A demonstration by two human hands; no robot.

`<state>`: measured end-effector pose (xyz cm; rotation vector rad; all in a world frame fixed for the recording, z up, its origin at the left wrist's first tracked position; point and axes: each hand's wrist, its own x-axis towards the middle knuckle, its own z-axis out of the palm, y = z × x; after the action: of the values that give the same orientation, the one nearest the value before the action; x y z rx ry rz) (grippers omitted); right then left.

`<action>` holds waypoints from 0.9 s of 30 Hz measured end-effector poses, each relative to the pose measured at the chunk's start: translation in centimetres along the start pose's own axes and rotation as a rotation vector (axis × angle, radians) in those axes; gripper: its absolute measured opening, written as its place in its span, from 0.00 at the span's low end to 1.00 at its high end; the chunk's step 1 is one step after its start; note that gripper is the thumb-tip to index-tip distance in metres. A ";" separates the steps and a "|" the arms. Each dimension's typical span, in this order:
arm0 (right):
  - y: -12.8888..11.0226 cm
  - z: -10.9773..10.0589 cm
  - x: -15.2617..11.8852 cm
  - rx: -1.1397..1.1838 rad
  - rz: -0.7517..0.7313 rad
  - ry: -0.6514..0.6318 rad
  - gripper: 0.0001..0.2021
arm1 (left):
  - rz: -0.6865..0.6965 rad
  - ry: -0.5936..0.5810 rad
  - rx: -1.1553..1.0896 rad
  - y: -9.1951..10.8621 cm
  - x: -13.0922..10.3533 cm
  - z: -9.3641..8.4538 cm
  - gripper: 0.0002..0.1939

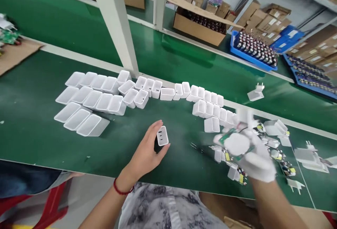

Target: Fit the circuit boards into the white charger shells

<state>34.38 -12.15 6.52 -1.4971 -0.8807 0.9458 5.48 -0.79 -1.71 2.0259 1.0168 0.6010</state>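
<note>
On the green bench, my left hand (pixel 146 152) curls its thumb and fingers around a small white plastic charger housing (pixel 163 136). The housing's open end faces up, and dark slots show inside it. My right hand (pixel 259 164), in a white glove, is smeared by motion on the right. It grips a charger circuit board (pixel 235 144) with green edges and a white part on it; the fingertips are partly hidden. Below that hand lie several loose boards with yellow parts (pixel 240 178) and white plug pieces (pixel 296 185).
Rows of open white housings (pixel 89 97) stand at the left, and more housings (pixel 207 108) line the bench toward the right. A pale post (pixel 116 22) rises behind them. Further back are a cardboard box (pixel 198 29) and a blue tray (pixel 252 55) of parts.
</note>
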 end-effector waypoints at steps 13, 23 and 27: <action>4.2 13.4 3.2 -0.315 -0.312 -0.466 0.15 | 0.012 -0.057 -0.101 -2.0 -1.3 -1.5 0.34; 4.0 14.3 3.4 -0.350 -0.244 -0.467 0.18 | 0.002 -0.078 -0.111 -2.7 -1.3 -1.4 0.34; 4.0 14.4 3.6 -0.376 -0.257 -0.492 0.16 | 0.030 -0.076 -0.116 -2.9 -1.1 -1.5 0.34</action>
<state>22.76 -3.66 1.07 -1.4296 -1.6412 1.0085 2.47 0.02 -3.21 1.9497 0.8886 0.5812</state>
